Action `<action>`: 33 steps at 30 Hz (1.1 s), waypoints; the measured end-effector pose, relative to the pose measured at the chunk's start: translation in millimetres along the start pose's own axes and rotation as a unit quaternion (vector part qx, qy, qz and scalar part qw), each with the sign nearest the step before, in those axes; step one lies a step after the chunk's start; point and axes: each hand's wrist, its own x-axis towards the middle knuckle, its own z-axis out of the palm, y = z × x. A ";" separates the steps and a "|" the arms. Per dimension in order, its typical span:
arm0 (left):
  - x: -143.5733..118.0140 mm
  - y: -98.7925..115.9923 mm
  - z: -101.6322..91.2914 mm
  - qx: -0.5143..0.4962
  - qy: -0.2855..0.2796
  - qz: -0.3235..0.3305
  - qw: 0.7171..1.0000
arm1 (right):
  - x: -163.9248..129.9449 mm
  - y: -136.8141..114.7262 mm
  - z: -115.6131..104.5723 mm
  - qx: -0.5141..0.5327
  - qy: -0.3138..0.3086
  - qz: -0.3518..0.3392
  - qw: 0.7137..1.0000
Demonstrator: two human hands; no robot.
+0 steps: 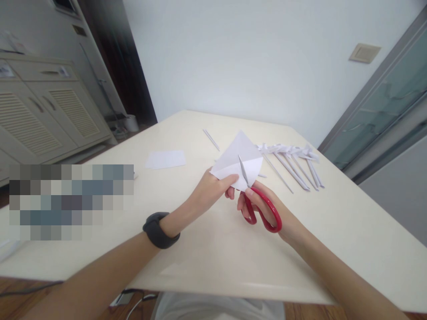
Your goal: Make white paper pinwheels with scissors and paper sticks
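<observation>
A sheet of white paper [233, 149] with crease lines is held above the table, its top corner pointing away from me. My left hand [216, 184] grips its lower left edge, thumb on top. In my right hand [258, 198] are red-handled scissors [271, 218], fingers through the loops. One scissor blade lies over the face of the paper, pointing up and slightly left; the other blade is hidden behind the sheet. The paper's lower right edge meets the scissors near their pivot.
Several rolled paper sticks with folded white tops [290, 153] lie at the right of the table [207, 253]. Two thin paper sticks [211, 140] lie behind the sheet. A flat stack of paper [166, 159] is at left. A blurred-out patch [70, 202] covers the table's left side.
</observation>
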 end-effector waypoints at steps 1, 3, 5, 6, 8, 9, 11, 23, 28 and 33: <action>0.1 -0.4 0.1 0.000 -0.001 0.000 1.000 | 0.2 0.6 -0.2 0.001 0.001 0.000 1.000; 0.2 -0.6 0.5 0.001 -0.005 -0.002 1.000 | 0.7 1.9 -0.6 0.003 0.002 0.002 1.000; 0.2 -0.1 0.8 0.003 -0.007 -0.005 1.000 | 1.0 2.8 -0.9 0.001 0.005 0.004 1.000; 0.2 0.3 0.9 0.005 -0.008 -0.007 1.000 | 1.0 3.0 -1.0 -0.001 0.006 0.005 1.000; 0.0 1.2 1.1 0.007 -0.007 -0.011 1.000 | 0.9 2.5 -0.9 -0.002 0.008 0.007 1.000; -0.1 1.6 1.1 0.006 -0.007 -0.012 1.000 | 0.7 2.1 -0.7 -0.002 0.008 0.008 1.000; -0.3 2.0 1.3 0.003 -0.006 -0.013 1.000 | 0.5 1.2 -0.4 -0.003 0.009 0.009 1.000; -1.0 0.9 1.2 0.010 -0.015 -0.019 1.000 | 0.0 0.8 -0.1 -0.012 0.011 0.009 1.000; -1.2 1.2 1.0 0.013 -0.009 -0.022 1.000 | -0.2 2.9 -0.8 -0.007 0.010 0.012 1.000; -0.7 2.4 1.4 0.005 -0.017 -0.038 0.999 | 1.1 3.1 -0.7 -0.005 0.012 0.009 1.000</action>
